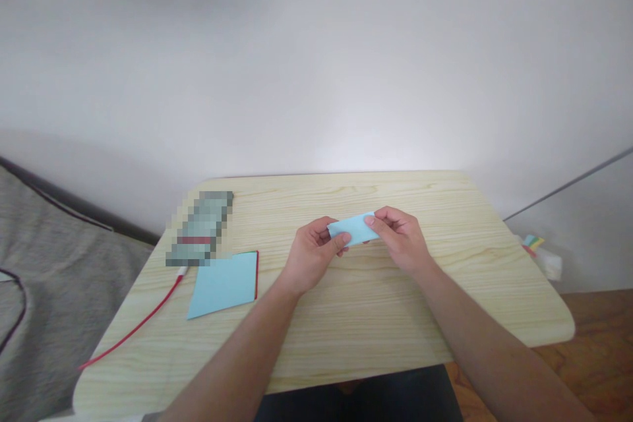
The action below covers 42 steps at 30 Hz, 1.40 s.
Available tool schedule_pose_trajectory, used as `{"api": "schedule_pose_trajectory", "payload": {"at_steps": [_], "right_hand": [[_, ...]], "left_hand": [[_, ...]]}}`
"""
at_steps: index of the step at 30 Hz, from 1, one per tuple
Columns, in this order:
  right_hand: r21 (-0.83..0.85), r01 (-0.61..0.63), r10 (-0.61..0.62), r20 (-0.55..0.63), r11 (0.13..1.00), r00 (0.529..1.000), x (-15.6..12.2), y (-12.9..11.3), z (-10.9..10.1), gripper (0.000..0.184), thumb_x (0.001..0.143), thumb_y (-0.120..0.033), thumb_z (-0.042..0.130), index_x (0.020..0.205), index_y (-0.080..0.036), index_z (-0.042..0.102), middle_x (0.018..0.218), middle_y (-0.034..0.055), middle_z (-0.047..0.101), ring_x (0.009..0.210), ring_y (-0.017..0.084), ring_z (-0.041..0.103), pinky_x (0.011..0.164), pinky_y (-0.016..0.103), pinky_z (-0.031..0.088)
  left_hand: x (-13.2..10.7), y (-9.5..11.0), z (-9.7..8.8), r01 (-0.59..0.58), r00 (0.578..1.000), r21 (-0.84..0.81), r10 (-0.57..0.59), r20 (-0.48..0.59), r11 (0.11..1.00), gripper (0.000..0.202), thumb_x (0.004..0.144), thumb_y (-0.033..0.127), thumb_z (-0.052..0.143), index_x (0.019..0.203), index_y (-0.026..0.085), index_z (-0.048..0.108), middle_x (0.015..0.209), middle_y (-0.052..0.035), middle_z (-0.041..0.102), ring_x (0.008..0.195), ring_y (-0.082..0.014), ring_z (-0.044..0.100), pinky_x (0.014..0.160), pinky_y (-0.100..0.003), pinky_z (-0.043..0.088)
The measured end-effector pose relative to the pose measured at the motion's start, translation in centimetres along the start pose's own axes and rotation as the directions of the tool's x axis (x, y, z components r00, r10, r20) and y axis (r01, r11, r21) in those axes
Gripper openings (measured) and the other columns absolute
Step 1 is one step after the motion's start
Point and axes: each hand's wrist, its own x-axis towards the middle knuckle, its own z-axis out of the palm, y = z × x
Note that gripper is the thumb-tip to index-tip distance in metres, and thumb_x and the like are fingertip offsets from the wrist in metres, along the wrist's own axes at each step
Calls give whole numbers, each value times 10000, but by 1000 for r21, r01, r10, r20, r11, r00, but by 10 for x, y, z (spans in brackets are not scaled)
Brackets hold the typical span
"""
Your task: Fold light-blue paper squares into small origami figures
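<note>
A light blue piece of folded paper [357, 229], now a narrow rectangle, is held between my two hands above the middle of the table. My left hand [312, 249] grips its left end, thumb on the face and fingers behind. At the upper right end, my right hand [399, 235] pinches it the same way. The paper tilts slightly, its right end higher. To the left lies a stack of square paper [225, 283] with a light blue sheet on top and a red edge showing at its right side.
A pixelated flat device, apparently a phone [202, 227], lies behind the stack, with a red cable [141, 330] running to the table's left edge. The wooden table [366, 336] has rounded corners and meets a white wall [316, 79]. Grey fabric [74, 290] is at left; a plastic bag [546, 260] sits beyond the right edge.
</note>
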Motion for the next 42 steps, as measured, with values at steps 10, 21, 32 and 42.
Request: {"api": "schedule_pose_trajectory", "payload": {"at_steps": [10, 21, 32, 42], "right_hand": [[54, -97, 88, 155, 994, 984, -1, 4, 6, 297, 840, -475, 753, 910, -187, 744, 824, 46, 749, 733, 173, 698, 703, 305, 579], [-158, -41, 67, 163, 987, 984, -4, 3, 1, 229, 882, -391, 684, 765, -195, 693, 693, 10, 680, 624, 149, 598, 576, 260, 451], [-276, 18, 36, 191, 961, 981, -8, -2, 2, 177, 867, -357, 699, 770, -209, 708, 683, -8, 654, 618, 145, 560, 551, 261, 403], [-73, 14, -4, 137, 997, 991, -8, -1, 3, 255, 897, -454, 693, 857, -209, 751, 805, 49, 741, 764, 201, 679, 712, 326, 531]], "left_hand": [[1, 1, 1, -47, 992, -21, 45, -122, 999, 236, 778, 344, 806, 854, 158, 681, 681, 0, 683, 594, -104, 590, 593, -235, 488], [-3, -3, -3, -57, 993, 176, 74, -95, 983, 196, 787, 353, 794, 860, 177, 746, 785, -32, 710, 712, -150, 613, 654, -265, 482], [-3, -6, 0, -64, 991, 56, 70, -117, 996, 172, 796, 353, 790, 870, 200, 769, 781, -29, 709, 679, -135, 597, 617, -252, 473], [-4, 1, 4, -15, 989, -112, -1, -146, 994, 194, 743, 324, 838, 843, 177, 758, 747, -17, 723, 619, -111, 607, 571, -231, 486]]}}
